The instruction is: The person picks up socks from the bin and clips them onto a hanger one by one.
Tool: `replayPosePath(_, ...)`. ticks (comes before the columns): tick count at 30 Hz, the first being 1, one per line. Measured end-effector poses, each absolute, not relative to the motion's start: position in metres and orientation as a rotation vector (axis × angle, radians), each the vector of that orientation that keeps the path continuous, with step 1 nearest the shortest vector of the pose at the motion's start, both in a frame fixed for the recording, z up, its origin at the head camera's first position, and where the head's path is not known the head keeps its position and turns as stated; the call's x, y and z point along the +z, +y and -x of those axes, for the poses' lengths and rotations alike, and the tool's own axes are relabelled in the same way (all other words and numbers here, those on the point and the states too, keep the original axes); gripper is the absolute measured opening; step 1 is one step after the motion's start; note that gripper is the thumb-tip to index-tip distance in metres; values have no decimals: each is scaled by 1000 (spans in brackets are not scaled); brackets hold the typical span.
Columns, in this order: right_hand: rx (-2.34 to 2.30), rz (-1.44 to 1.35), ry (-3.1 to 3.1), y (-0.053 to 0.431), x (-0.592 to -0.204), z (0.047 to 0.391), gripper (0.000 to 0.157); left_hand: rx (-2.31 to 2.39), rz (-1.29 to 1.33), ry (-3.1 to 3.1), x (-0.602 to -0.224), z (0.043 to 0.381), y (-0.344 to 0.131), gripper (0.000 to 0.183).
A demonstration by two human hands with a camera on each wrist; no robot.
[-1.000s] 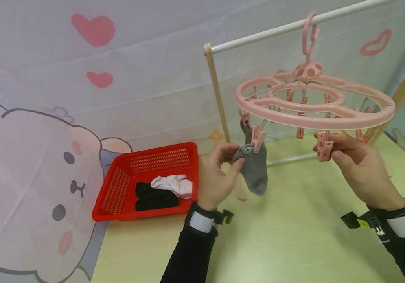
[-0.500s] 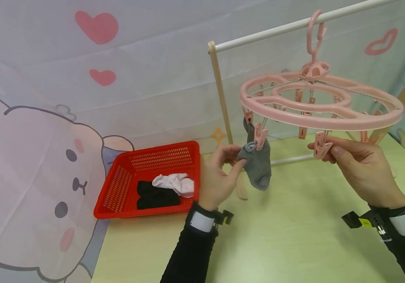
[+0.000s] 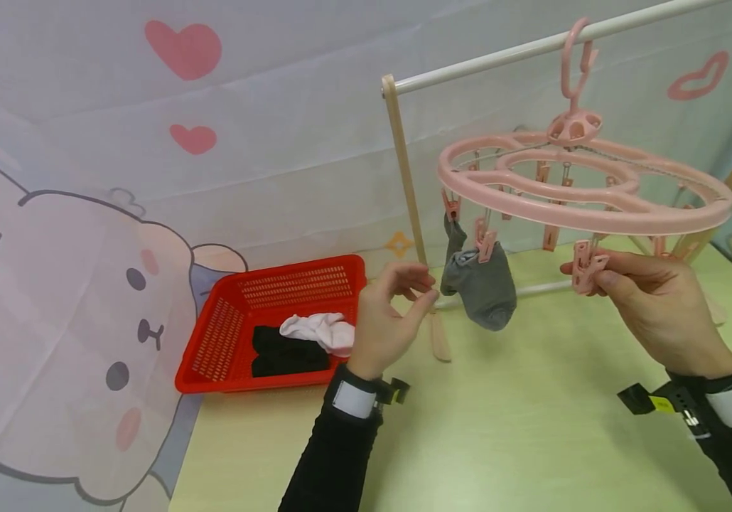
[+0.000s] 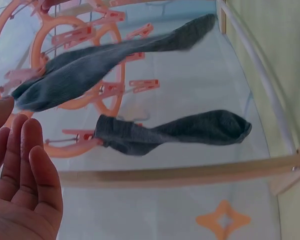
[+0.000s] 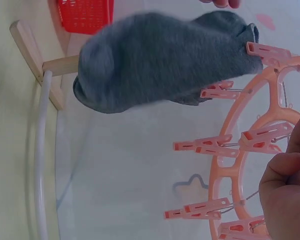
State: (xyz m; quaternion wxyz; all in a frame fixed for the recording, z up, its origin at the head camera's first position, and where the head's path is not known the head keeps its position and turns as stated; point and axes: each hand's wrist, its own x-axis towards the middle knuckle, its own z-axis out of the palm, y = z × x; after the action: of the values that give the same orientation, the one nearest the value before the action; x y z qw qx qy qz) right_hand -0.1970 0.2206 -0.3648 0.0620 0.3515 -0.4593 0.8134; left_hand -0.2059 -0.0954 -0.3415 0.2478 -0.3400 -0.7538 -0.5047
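Note:
A grey sock (image 3: 489, 288) hangs by its cuff from a pink clothespin (image 3: 485, 242) on the round pink drying hanger (image 3: 545, 214). Behind it a second grey sock (image 4: 175, 132) hangs from another clothespin. My left hand (image 3: 391, 320) is just left of the nearer sock, thumb and fingers apart, holding nothing. In the left wrist view its fingers (image 4: 32, 155) lie beside the cuff. On the hanger's near side my right hand (image 3: 669, 309) pinches an unloaded pink clothespin (image 3: 586, 269) between thumb and fingers. That pinch is mostly cut off in the right wrist view.
A red basket (image 3: 222, 355) on the table (image 3: 507, 427) holds a black cloth item (image 3: 286, 353) and a white one (image 3: 321, 331). The hanger hooks onto a white rail (image 3: 500, 57) with wooden legs (image 3: 404, 167). Several other clothespins dangle from the ring.
My left hand has let go of the nearer sock and drawn slightly left. The sock has swung right and hangs free. My right hand keeps its pinch on the clothespin.

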Motion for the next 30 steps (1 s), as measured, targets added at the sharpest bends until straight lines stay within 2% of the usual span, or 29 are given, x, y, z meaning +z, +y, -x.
replayPosePath(8, 2466, -1038, -1393, 219, -362, 197, 30, -1270, 892, -2042, -329, 216, -134, 32)
replayPosePath(17, 2412, -973, -1485, 218, -362, 199, 33, -1118, 737, -2149, -329, 223, -187, 32)
replayPosePath(30, 2438, -965, -1462, 219, -360, 200, 36, -900, 520, -2413, -375, 272, -268, 31)
